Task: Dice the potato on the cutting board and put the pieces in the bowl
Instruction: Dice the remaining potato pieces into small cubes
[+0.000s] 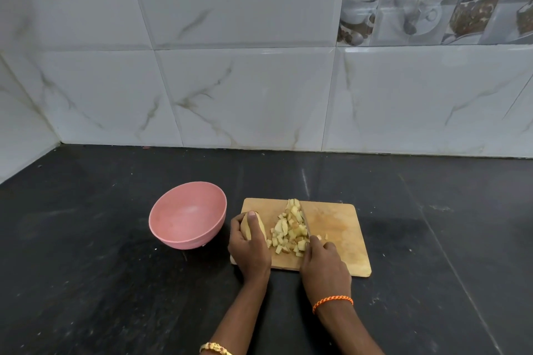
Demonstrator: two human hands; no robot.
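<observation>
A wooden cutting board [340, 228] lies on the black counter [86, 239]. The left hand [249, 248] is at the left end of the board, fingers curled round a potato piece [253, 229] that is not cut up yet. The right hand [324, 265] grips a knife [305, 223], and its blade points far, right beside a heap of small potato cubes [288, 235] in the middle of the board. A pink bowl [187, 215] sits just left of the board with nothing in it

One bowl [187, 215]; one board [340, 228]; two hands
</observation>
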